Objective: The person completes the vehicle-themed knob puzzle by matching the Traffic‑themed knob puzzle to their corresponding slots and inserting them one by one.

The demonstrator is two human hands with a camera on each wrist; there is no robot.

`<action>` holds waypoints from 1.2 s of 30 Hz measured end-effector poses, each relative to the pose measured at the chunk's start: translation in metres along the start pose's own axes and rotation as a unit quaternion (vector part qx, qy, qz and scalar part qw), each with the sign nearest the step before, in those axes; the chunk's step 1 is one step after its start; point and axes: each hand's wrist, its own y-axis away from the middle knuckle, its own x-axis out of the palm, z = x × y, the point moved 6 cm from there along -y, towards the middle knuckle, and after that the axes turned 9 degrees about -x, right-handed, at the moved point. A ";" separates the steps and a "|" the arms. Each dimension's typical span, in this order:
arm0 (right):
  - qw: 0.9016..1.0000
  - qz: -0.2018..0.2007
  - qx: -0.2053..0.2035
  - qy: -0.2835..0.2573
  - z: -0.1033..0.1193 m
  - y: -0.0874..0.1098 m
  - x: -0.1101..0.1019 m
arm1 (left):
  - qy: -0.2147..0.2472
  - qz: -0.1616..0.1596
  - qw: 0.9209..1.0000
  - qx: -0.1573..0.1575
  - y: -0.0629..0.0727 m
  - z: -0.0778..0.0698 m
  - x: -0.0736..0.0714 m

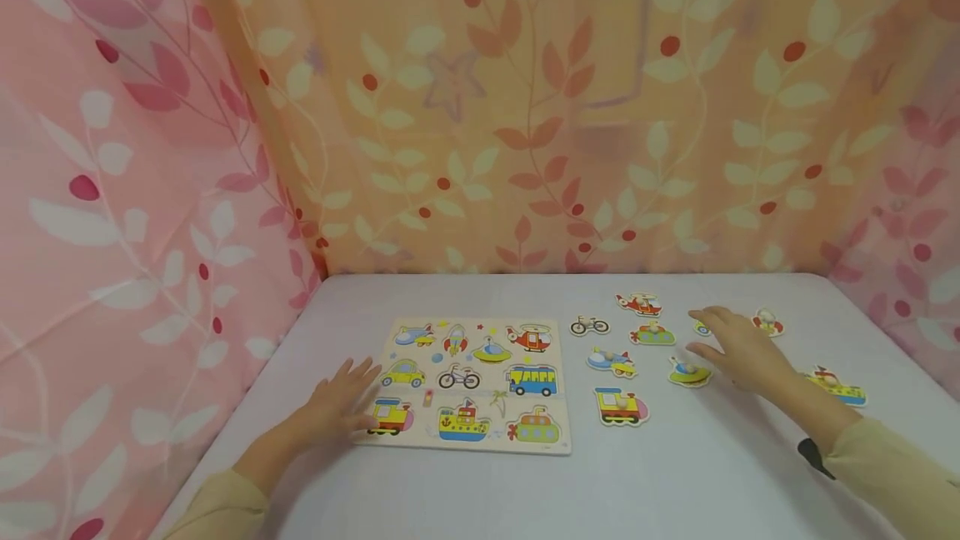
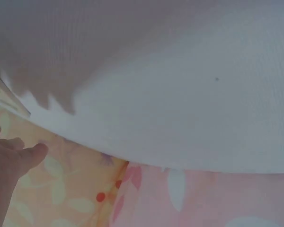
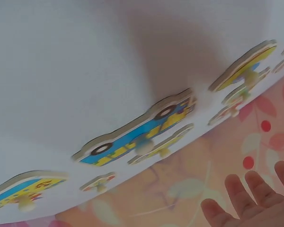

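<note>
My left hand [image 1: 333, 402] is at the left edge of a wooden puzzle board [image 1: 465, 446] printed with vehicles, its fingers loosely spread. In the left wrist view, the left hand's fingers [image 2: 31, 156] hold nothing. Over the loose knobbed pieces on the right hovers my right hand [image 1: 738, 348], fingers extended and apart. It partly covers a car piece [image 1: 702, 328]. Near it lie a flying saucer piece [image 1: 690, 373], a rocket piece [image 1: 767, 323] and a ship piece [image 1: 843, 392]. A blue-and-yellow bus piece [image 3: 132, 136], hidden in the head view, shows below the right hand.
Between board and right hand lie helicopter [image 1: 640, 304], bicycle [image 1: 589, 326], submarine [image 1: 651, 336], plane [image 1: 611, 362] and train [image 1: 621, 408] pieces. The white table [image 1: 525, 498] is bounded by flowered curtains [image 1: 480, 148] behind and at both sides.
</note>
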 end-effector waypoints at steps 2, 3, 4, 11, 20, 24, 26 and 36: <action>0.999 0.013 0.015 -0.032 0.004 -0.001 0.004 | -0.011 0.011 1.000 0.009 0.003 -0.002 0.005; 0.999 0.016 0.020 -0.047 0.006 -0.002 0.006 | -0.013 0.013 1.000 0.015 0.004 -0.002 0.006; 0.998 0.016 0.021 -0.064 0.008 -0.003 0.007 | -0.013 0.016 1.000 0.020 0.006 -0.002 0.007; 0.982 0.018 0.007 -0.186 0.022 -0.014 0.021 | -0.010 0.022 0.998 0.062 0.013 -0.005 0.005; 0.946 0.057 0.036 -0.316 0.035 -0.033 0.044 | 0.003 0.038 0.998 0.041 0.007 -0.003 0.002; 0.924 0.098 0.066 -0.364 0.038 -0.044 0.055 | 0.003 0.038 0.999 0.015 0.003 0.001 0.001; 0.916 0.117 0.065 -0.379 0.040 -0.049 0.060 | 0.008 0.043 0.999 0.001 0.001 0.003 0.003; 0.903 0.185 0.129 -0.364 0.033 -0.055 0.085 | -0.002 0.043 0.999 -0.020 -0.005 0.009 0.009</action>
